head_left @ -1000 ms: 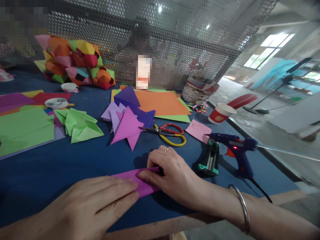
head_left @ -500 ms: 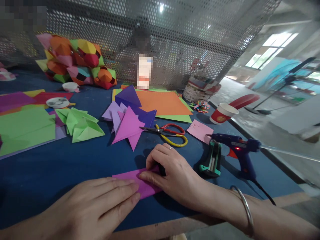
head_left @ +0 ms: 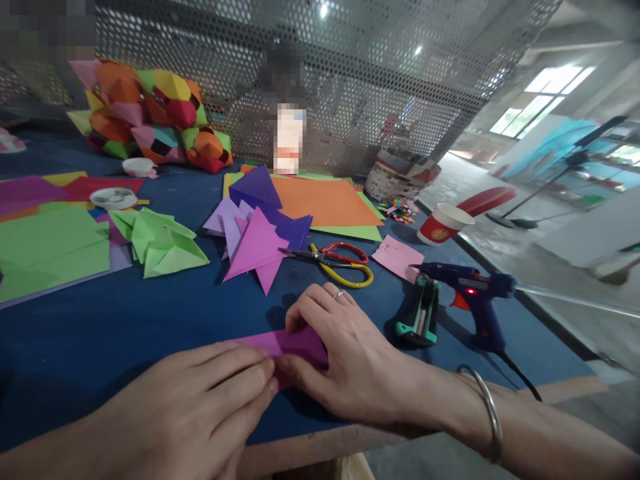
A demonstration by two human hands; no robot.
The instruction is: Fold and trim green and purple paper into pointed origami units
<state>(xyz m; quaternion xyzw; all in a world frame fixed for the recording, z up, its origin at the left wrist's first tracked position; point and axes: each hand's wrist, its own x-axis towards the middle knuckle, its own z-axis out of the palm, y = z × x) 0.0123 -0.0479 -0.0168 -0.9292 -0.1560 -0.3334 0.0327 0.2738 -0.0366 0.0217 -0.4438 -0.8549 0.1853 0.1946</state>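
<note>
Change: purple paper strip (head_left: 295, 341) shows less of its near edge than half a second ago; the right hand (head_left: 345, 360) has drawn closer over it, and the left hand's fingertips now meet the right thumb.
Strip, place: flat on the blue table (head_left: 125, 320), close to the near edge, between the two hands.
Right hand: grasps the strip's right end, thumb along the near edge, fingers arched over the far edge; ring (head_left: 339, 294) on one finger, bangle (head_left: 487, 410) at the wrist.
Left hand (head_left: 200, 407): spread palm-down, fingers together, tips pressing the strip's left part; it grips nothing.
Handling note: the crease looks best served by keeping the left fingertips firm as an anchor while the right thumb runs the edge evenly, edges matched before pressing.
Just beyond: scissors (head_left: 335, 261) with red and yellow handles, touching the folded purple triangles (head_left: 255, 243).
Right of the hands: green-and-black holder (head_left: 419, 313) beside a blue glue gun (head_left: 470, 300), its lamp red.
Further out: pink slip (head_left: 399, 257), paper cup (head_left: 443, 225), orange sheet (head_left: 325, 200), folded green pieces (head_left: 160, 241).
Back: heap of coloured paper balls (head_left: 150, 120) against a mesh screen (head_left: 350, 87).
</note>
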